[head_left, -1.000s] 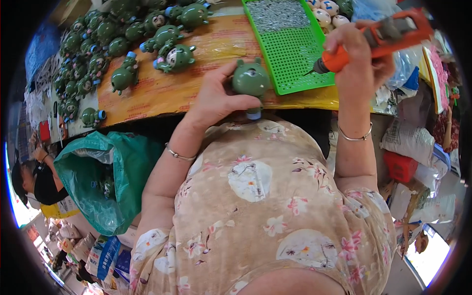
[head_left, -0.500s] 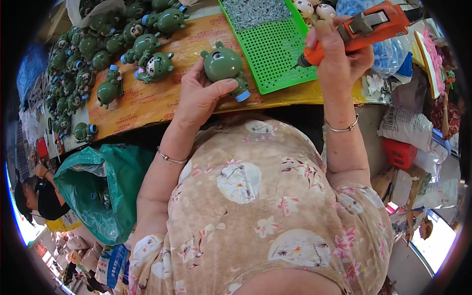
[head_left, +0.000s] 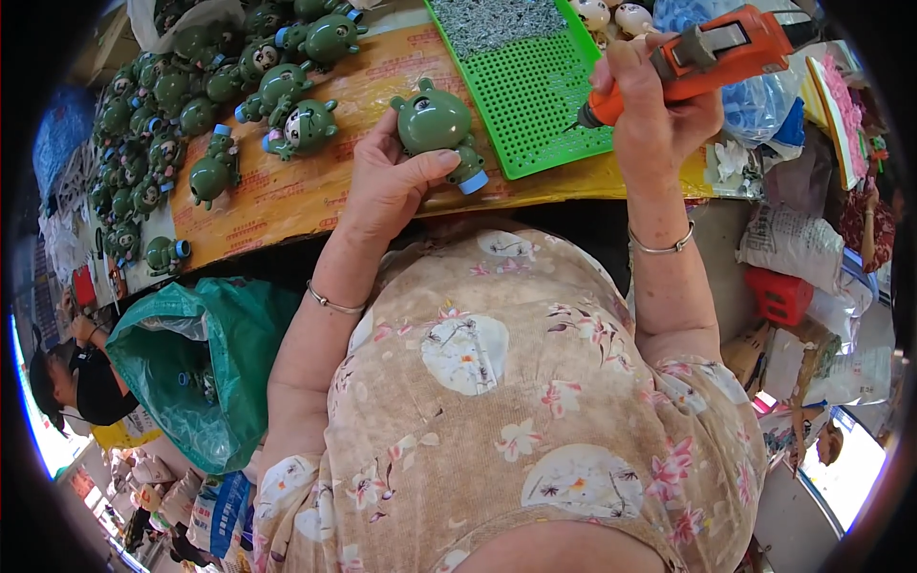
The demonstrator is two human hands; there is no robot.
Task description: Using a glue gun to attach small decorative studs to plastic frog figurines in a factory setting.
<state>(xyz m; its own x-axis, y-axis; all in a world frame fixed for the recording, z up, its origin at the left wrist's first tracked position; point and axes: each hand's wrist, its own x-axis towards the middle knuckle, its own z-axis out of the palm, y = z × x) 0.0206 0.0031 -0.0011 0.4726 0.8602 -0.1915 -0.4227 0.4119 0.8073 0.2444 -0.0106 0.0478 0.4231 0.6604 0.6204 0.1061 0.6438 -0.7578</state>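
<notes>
My left hand (head_left: 399, 183) is closed round a green plastic toy figure (head_left: 435, 122) with a big round head, small ears and a light blue base, held over the front edge of the table. An orange electric screwdriver (head_left: 712, 59) is gripped in my right hand (head_left: 659, 110). Its thin bit points left and down, above the right rim of a bright green perforated tray (head_left: 535, 119). Many small silvery screws (head_left: 506, 27) fill the far part of that tray. The bit is apart from the toy and from the screws.
Several like green toys (head_left: 196, 115) are heaped at the left of the table (head_left: 277, 205), a few lying singly nearer me. An open green sack (head_left: 215, 372) stands below at the left. Pale round toy parts (head_left: 632, 19) and clear plastic bags (head_left: 759, 105) sit beyond the tray. Another person (head_left: 91, 372) is at far left.
Almost nothing differs: both hands keep their hold and place, with the screwdriver shifted very slightly left. The person at far left has moved an arm a little.
</notes>
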